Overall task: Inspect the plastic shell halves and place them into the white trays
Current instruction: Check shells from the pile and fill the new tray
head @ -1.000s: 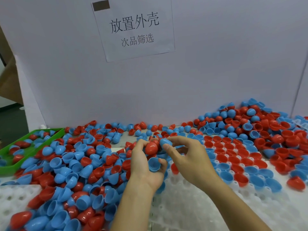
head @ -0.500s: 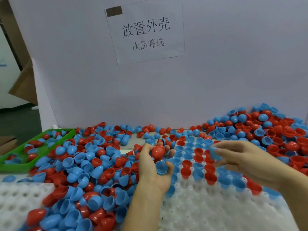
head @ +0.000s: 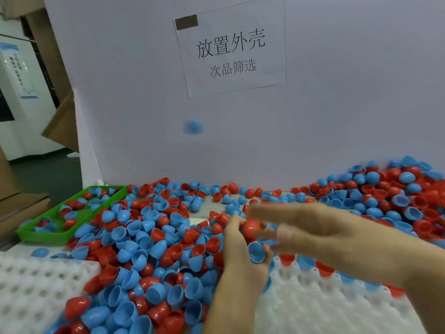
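Observation:
My left hand [head: 240, 251] holds a red shell half [head: 251, 228] at its fingertips and a blue shell half [head: 256, 253] in its palm. My right hand [head: 320, 235] is blurred, fingers stretched flat and pointing left, holding nothing. A blurred blue shell half [head: 193, 127] is in mid-air in front of the white board, above and left of both hands. Loose red and blue shells cover the table [head: 154, 239]. One white tray [head: 313, 307] lies under my hands with shells in its far rows; another white tray [head: 36, 285] is at the lower left.
A green tray [head: 60, 236] with several shells sits at the far left. A tall heap of shells [head: 390, 189] rises at the back right. A white board [head: 337, 116] with a paper sign [head: 231, 51] walls off the back of the table.
My right hand swung left with its fingers opening, and the blue shell it held now flies through the air toward the left. My left hand kept its two shells. The camera turned left.

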